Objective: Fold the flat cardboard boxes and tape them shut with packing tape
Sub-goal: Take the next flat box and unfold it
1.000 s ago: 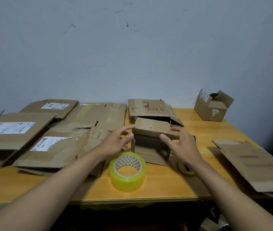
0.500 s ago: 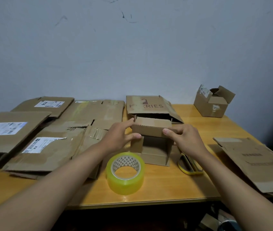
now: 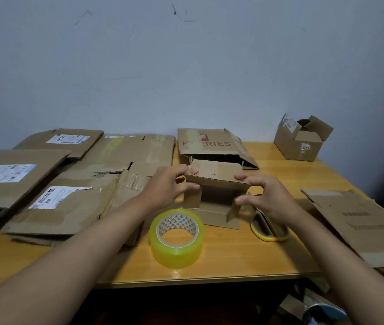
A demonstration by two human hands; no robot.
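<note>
A small brown cardboard box (image 3: 215,198) stands on the wooden table (image 3: 233,256) in front of me, its open side facing me and its top flap lifted. My left hand (image 3: 167,187) pinches the flap's left end between thumb and fingers. My right hand (image 3: 263,195) holds the flap's right corner with its fingertips, thumb near the side flap. A roll of clear yellowish packing tape (image 3: 177,238) lies flat just in front of the box.
Several flattened cardboard boxes (image 3: 64,184) cover the table's left half. A printed flat box (image 3: 209,146) lies behind the small one. A folded open box (image 3: 301,139) stands at the back right, another flat box (image 3: 360,226) at the right edge. Yellow-handled scissors (image 3: 268,227) lie under my right wrist.
Both hands closed onto the top flap's ends and lifted it, opening the box toward me. The scissors came into view under my right wrist.
</note>
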